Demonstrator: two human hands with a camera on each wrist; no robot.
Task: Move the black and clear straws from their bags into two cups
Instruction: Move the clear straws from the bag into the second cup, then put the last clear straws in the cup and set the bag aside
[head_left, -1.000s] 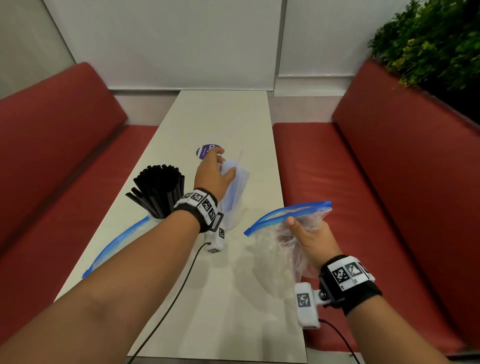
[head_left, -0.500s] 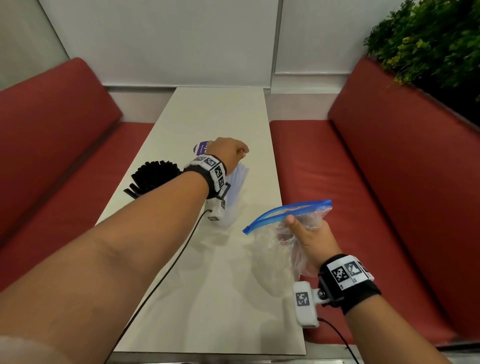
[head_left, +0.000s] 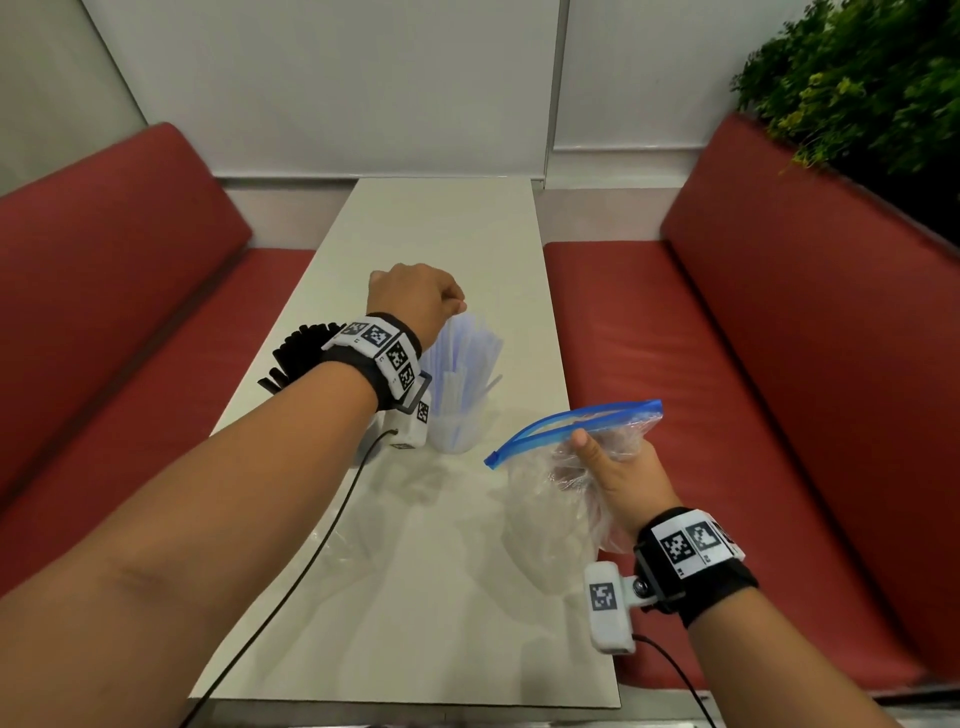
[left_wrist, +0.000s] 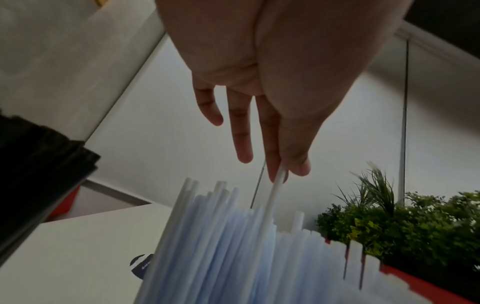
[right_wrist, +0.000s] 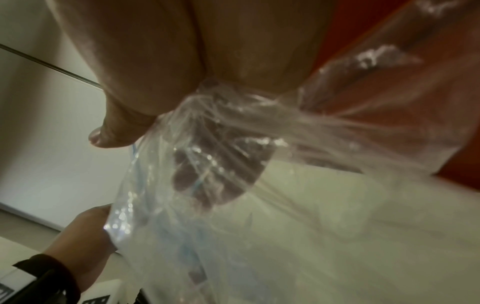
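Clear straws (head_left: 464, 364) stand bunched in a clear cup (head_left: 453, 434) near the middle of the pale table (head_left: 441, 223) in the head view. The left hand (head_left: 413, 301) hangs above their tips, knuckles up and fingers bent down toward the bunch. Black straws (head_left: 296, 349) fan out just behind the left wrist, at the table's left edge; the cup under them is hidden by the arm. The right hand (head_left: 615, 467) is held up over the table's right side, fingers and thumb closed round the crumpled middle of a clear zip bag (head_left: 571, 431), whose blue seal strip juts out above the thumb. Red bench seats (head_left: 727, 364) flank the table, and a green plant (head_left: 857, 88) sits behind the right-hand one.

From the left wrist, the hand points down over the straws. Thumb and forefinger pinch the top of one clear straw (left_wrist: 271, 197), which stands higher than the rest of the bunch (left_wrist: 221, 236). The other two visible fingers (left_wrist: 242, 131) are nearly straight and touch nothing. The black straws (left_wrist: 39, 174) show as a dark mass at the left.

From the right wrist, the bag (right_wrist: 221, 164) is gathered tight in the palm, with the thumb (right_wrist: 114, 131) pressing on the plastic and the fingers seen through it. The picture is blurred, so what the bag holds cannot be told.
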